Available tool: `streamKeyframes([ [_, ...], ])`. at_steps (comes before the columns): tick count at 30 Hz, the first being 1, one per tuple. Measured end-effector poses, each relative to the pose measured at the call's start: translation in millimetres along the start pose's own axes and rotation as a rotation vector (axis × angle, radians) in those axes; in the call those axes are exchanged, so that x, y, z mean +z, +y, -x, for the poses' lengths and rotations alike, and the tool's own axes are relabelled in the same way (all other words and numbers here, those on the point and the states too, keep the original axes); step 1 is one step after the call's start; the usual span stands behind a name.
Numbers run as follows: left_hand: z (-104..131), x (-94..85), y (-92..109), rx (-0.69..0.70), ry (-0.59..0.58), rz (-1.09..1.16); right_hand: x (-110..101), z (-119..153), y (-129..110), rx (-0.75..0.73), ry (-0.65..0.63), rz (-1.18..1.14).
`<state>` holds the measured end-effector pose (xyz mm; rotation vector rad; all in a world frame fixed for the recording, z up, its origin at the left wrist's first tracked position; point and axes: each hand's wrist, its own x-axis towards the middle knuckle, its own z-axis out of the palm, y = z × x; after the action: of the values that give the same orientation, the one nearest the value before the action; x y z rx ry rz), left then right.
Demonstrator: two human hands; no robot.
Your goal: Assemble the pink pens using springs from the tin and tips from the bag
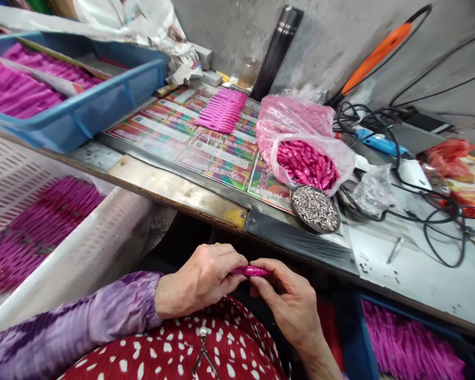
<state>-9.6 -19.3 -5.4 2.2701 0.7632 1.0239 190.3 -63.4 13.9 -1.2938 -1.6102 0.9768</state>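
Between my two hands, just in front of the table edge, is a small glossy magenta piece [253, 271]. My left hand [206, 274] pinches its left end, the thumb and fingers closed on it. The fingertips of my right hand [287, 295] close on its right end. Beyond them on the table, a dish of small silver metal pins [315, 207] sits against an open pink plastic bag [293, 119] of magenta pieces [306, 163]. A row of pink slender parts [222, 110] lies farther back on the printed sheet [174, 140].
A blue tray [75, 119] of pink parts stands at the left, above a white basket [114, 232]. A black flask [277, 53], an orange-handled tool [376, 58] and tangled cables are behind. Another blue bin [366, 338] is at lower right.
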Motion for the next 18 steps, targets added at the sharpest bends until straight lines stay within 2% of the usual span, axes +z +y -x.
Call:
streamKeyframes([
  [18,11.2,3.7,1.0,-0.019,-0.078,-0.003,8.4,13.2,12.0,0.094,-0.011,0.020],
])
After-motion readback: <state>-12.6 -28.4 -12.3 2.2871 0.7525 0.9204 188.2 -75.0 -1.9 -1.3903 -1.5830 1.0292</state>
